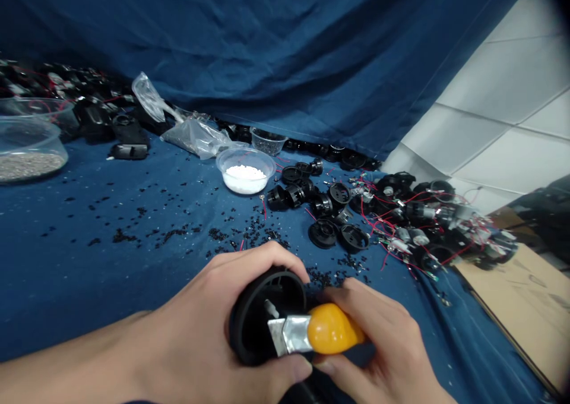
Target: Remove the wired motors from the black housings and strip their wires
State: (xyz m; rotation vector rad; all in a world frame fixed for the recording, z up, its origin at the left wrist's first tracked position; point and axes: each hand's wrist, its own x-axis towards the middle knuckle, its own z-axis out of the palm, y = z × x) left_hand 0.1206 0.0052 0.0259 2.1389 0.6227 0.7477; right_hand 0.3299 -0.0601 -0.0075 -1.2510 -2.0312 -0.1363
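Note:
My left hand (191,327) grips a round black plastic housing (253,315) from its far side, with the open end facing up and to the right. My right hand (387,344) holds a tool with a bulbous yellow handle (332,328) between fingers and thumb. The tool's silver metal end (288,335) reaches into the housing's opening. A small white piece (271,309) shows inside the housing, and the rest of the interior is in shadow.
Small black bits lie scattered over the blue cloth (89,273). Further off are a bowl of white granules (244,171), a bowl of grey granules (29,154) and plastic bags (196,136). Black housings and red-wired motors (409,214) are heaped at right, beside a cardboard sheet (521,309).

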